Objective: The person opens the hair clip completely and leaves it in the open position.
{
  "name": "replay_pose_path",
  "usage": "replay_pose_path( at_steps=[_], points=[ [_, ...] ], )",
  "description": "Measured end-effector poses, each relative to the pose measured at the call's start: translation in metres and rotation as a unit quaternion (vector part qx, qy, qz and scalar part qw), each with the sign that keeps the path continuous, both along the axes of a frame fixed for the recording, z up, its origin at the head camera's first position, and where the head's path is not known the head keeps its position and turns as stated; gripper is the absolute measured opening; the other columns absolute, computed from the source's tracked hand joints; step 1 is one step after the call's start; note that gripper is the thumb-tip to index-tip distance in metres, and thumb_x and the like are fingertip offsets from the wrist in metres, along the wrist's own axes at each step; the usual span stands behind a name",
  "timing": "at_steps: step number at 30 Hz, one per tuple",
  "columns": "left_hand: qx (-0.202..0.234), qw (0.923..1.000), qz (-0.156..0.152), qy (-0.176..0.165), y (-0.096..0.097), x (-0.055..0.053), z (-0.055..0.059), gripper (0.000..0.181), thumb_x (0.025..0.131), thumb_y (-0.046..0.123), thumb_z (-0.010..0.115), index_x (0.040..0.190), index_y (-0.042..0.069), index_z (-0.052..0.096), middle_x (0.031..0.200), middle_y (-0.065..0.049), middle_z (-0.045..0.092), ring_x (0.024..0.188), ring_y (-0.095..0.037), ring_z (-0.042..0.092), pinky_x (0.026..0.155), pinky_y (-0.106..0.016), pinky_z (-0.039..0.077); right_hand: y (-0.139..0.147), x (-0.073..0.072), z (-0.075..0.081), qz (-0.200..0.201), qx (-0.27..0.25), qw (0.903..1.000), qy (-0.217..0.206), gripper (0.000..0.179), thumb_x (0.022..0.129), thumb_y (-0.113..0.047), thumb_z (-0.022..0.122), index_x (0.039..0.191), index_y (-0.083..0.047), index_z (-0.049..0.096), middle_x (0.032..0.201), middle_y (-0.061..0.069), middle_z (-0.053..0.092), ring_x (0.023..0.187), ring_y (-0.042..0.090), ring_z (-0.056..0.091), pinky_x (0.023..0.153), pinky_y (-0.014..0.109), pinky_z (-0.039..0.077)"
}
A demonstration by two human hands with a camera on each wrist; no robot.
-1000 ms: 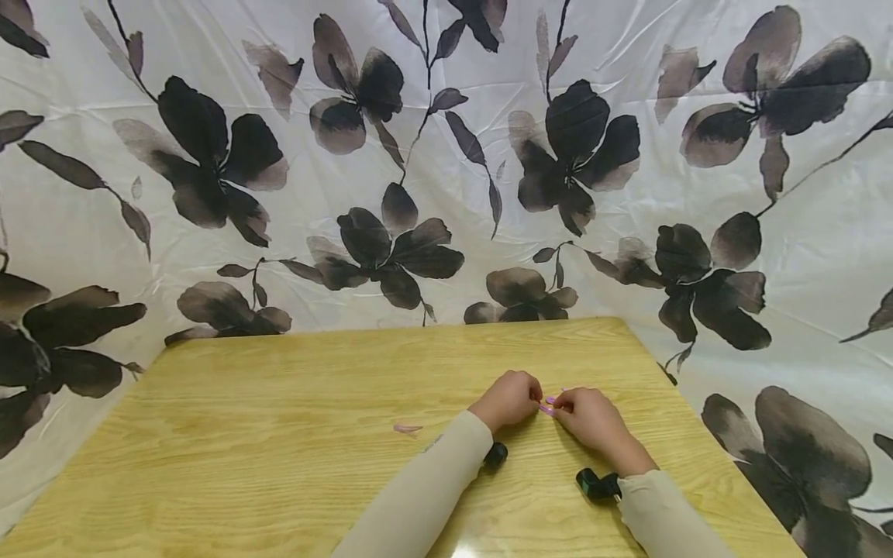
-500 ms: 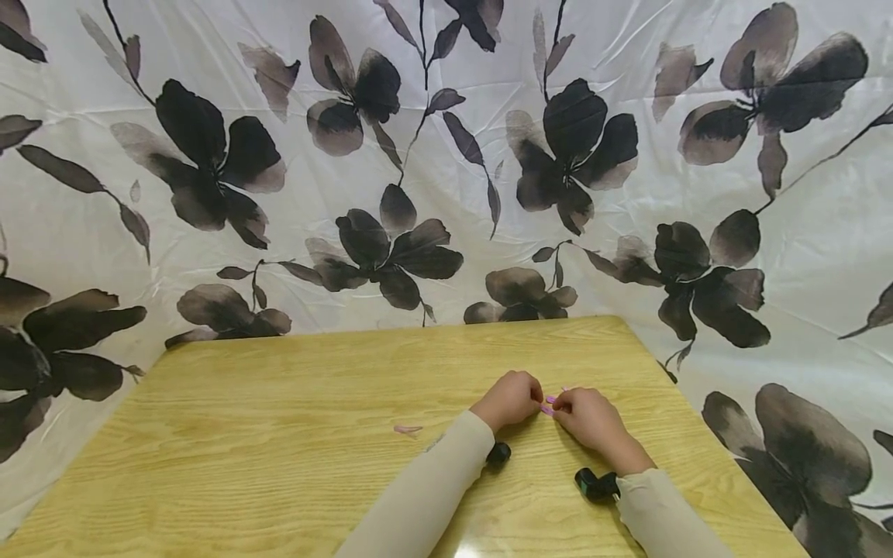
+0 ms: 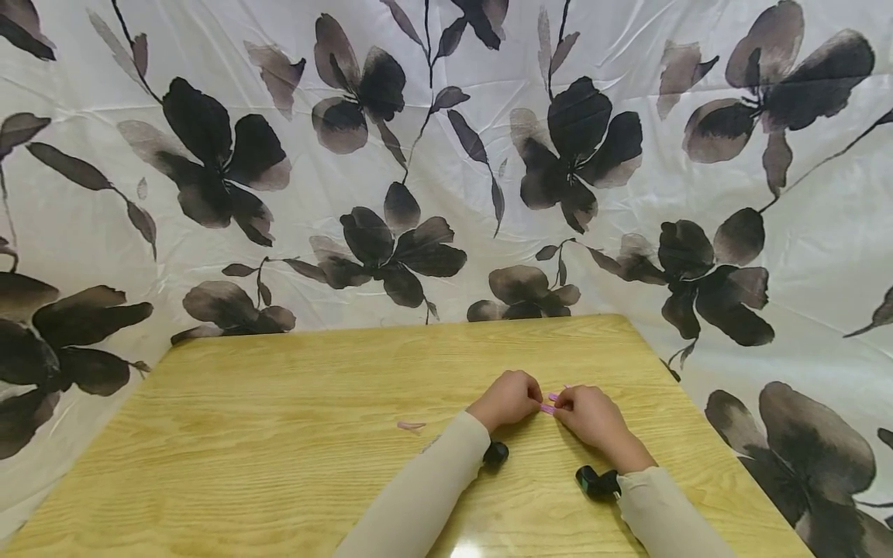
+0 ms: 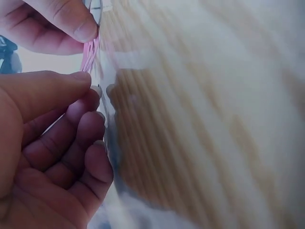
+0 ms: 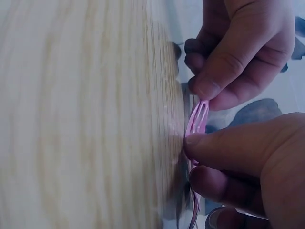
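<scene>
A pink snap hair clip point(image 3: 547, 408) is stretched between both hands, close over the table. My left hand point(image 3: 512, 399) pinches one end of it between thumb and forefinger, the other fingers curled. At the opposite end, my right hand point(image 3: 593, 422) pinches it with thumb and finger. Slots along the middle of the clip point(image 5: 198, 121) show in the right wrist view, where the ends disappear under the fingertips. In the left wrist view, a short pink stretch of the clip point(image 4: 89, 56) spans the gap between the two hands.
Just beyond the hands lies another small pink piece point(image 3: 553, 397), partly covered by the right hand. A pale pink clip-like piece point(image 3: 410, 425) rests farther left on the wood-grain table point(image 3: 265, 434). A floral cloth point(image 3: 446, 155) hangs behind the table's far edge.
The hands keep their pinch and place with barely any movement. More of the pink clip shows between the fingertips, lying a little flatter. The head view has shifted slightly.
</scene>
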State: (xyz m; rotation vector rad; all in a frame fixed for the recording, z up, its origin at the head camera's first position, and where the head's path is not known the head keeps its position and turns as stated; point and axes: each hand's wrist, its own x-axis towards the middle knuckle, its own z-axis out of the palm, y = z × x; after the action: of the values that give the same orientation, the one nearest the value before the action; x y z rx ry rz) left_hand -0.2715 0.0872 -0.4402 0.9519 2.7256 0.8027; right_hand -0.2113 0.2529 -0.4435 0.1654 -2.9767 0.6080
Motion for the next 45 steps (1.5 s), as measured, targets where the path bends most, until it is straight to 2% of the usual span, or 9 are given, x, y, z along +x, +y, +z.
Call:
replay_pose_path(
  at_steps=[7, 9, 13, 17, 23, 28, 36, 42, 45],
  points=[
    [0.037, 0.9988, 0.007, -0.032, -0.009, -0.002, -0.004, 0.006, 0.087, 0.014, 0.070, 0.083, 0.014, 0.075, 0.078, 0.006, 0.070, 0.070, -0.005, 0.054, 0.067, -0.019, 0.045, -0.004, 0.001, 0.000, 0.008, -0.005, 0.9999, 0.004, 0.012, 0.087, -0.021, 0.072, 0.077, -0.015, 0.069, 0.073, -0.004, 0.064, 0.064, 0.010, 0.053, 0.059, 0.030, 0.044],
    [0.052, 0.9972, 0.008, -0.052, -0.013, -0.001, -0.003, 0.008, 0.087, 0.013, 0.068, 0.083, 0.013, 0.075, 0.078, 0.006, 0.069, 0.070, -0.007, 0.053, 0.066, -0.020, 0.044, -0.006, 0.001, 0.000, 0.013, -0.009, 0.9999, 0.005, 0.012, 0.087, -0.021, 0.072, 0.077, -0.015, 0.068, 0.073, -0.004, 0.063, 0.064, 0.010, 0.052, 0.060, 0.030, 0.044],
    [0.095, 0.9894, 0.018, -0.108, -0.022, 0.000, -0.004, 0.014, 0.088, 0.009, 0.062, 0.082, 0.012, 0.074, 0.082, 0.003, 0.069, 0.066, -0.010, 0.053, 0.060, -0.024, 0.045, -0.008, 0.000, 0.000, 0.018, -0.030, 0.9994, 0.000, 0.008, 0.087, -0.019, 0.072, 0.080, -0.015, 0.069, 0.074, -0.004, 0.063, 0.065, 0.010, 0.052, 0.063, 0.031, 0.045],
    [0.127, 0.9814, 0.027, -0.141, -0.029, -0.003, -0.004, 0.015, 0.089, 0.008, 0.060, 0.084, 0.011, 0.074, 0.083, 0.000, 0.068, 0.060, -0.013, 0.051, 0.055, -0.025, 0.043, -0.011, -0.003, 0.001, 0.020, -0.080, 0.9964, -0.020, 0.004, 0.088, -0.015, 0.070, 0.084, -0.013, 0.070, 0.076, -0.003, 0.065, 0.066, 0.010, 0.053, 0.065, 0.030, 0.046],
    [0.140, 0.9776, 0.032, -0.154, -0.038, -0.006, 0.000, 0.012, 0.090, 0.009, 0.062, 0.091, 0.007, 0.074, 0.083, -0.001, 0.067, 0.064, -0.013, 0.051, 0.057, -0.024, 0.042, -0.014, -0.006, 0.003, 0.022, -0.137, 0.9897, -0.038, 0.005, 0.089, -0.012, 0.068, 0.090, -0.010, 0.072, 0.079, 0.000, 0.067, 0.061, 0.012, 0.052, 0.060, 0.028, 0.044],
    [0.151, 0.9739, 0.040, -0.165, -0.045, -0.006, 0.003, 0.012, 0.091, 0.010, 0.062, 0.092, 0.006, 0.073, 0.085, -0.007, 0.068, 0.063, -0.014, 0.051, 0.054, -0.026, 0.043, -0.018, -0.007, 0.003, 0.021, -0.169, 0.9848, -0.031, 0.008, 0.089, -0.011, 0.066, 0.095, -0.009, 0.072, 0.083, 0.002, 0.068, 0.061, 0.013, 0.053, 0.058, 0.028, 0.045],
    [0.158, 0.9744, 0.046, -0.153, -0.059, -0.007, 0.002, 0.014, 0.094, 0.013, 0.060, 0.094, 0.008, 0.074, 0.091, -0.005, 0.070, 0.075, -0.012, 0.057, 0.069, -0.025, 0.048, -0.027, -0.013, 0.000, 0.007, -0.202, 0.9791, -0.018, 0.008, 0.090, -0.012, 0.066, 0.095, -0.012, 0.073, 0.085, 0.002, 0.068, 0.062, 0.014, 0.052, 0.056, 0.027, 0.044],
    [0.163, 0.9740, 0.059, -0.146, -0.074, -0.007, 0.002, 0.014, 0.094, 0.016, 0.062, 0.096, 0.009, 0.074, 0.090, -0.001, 0.070, 0.073, -0.012, 0.057, 0.068, -0.025, 0.048, -0.041, -0.018, 0.000, 0.011, -0.223, 0.9747, -0.014, 0.008, 0.091, -0.017, 0.068, 0.095, -0.015, 0.075, 0.087, 0.002, 0.070, 0.065, 0.015, 0.050, 0.058, 0.027, 0.042],
    [0.169, 0.9725, 0.066, -0.147, -0.082, -0.007, 0.004, 0.013, 0.094, 0.016, 0.063, 0.096, 0.009, 0.074, 0.090, 0.000, 0.069, 0.075, -0.013, 0.057, 0.069, -0.026, 0.048, -0.048, -0.020, 0.000, 0.011, -0.247, 0.9688, -0.012, 0.009, 0.091, -0.018, 0.068, 0.095, -0.014, 0.075, 0.091, 0.002, 0.071, 0.070, 0.015, 0.051, 0.062, 0.027, 0.043]
  ],
)
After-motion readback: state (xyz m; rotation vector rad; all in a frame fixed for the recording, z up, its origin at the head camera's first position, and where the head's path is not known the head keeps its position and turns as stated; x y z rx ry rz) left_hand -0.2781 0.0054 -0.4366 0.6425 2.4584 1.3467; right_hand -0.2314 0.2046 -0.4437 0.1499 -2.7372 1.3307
